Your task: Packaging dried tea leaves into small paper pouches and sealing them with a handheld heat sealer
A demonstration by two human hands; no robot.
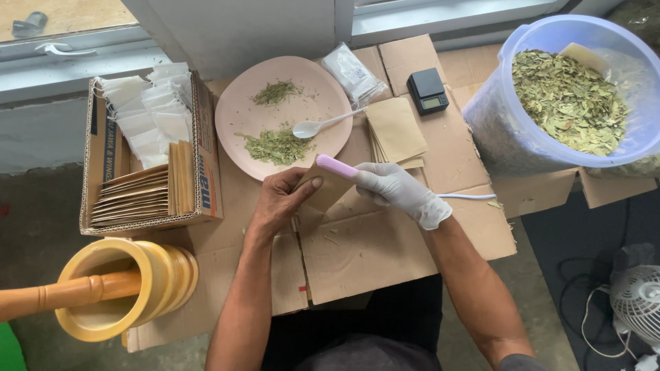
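Flattened brown cardboard sheets (385, 240) lie spread over a grey concrete floor (41, 206), right under a pale window ledge (440, 17), and that cardboard is the work surface here. At far left, one open cardboard box (203, 165) holds two kinds of packets: white pouches (148, 110) at the back, brown envelopes (134, 196) stacked in front. Middle, one round pink plate (234, 110) carries two small heaps of dried green leaves (277, 145), with one white spoon (323, 125) resting across its rim. Just beside it, one clear plastic bag (352, 72), a short stack of brown envelopes (397, 130), and one small black pocket scale (427, 89). Far right, one big translucent tub (502, 130) is loaded with dried leaves. Lower left, one yellow mortar (148, 282) lies tipped on its side, a wooden pestle (62, 294) poking out. One white fan (636, 295) sits on the floor at lower right. Centre stage: the bare left hand (278, 203), fingers pressed on a brown envelope (326, 189), pinches it just below the plate, while the gloved right hand (399, 191) wraps its fingers around a lilac, corded tool (337, 166) touching the envelope's top edge.
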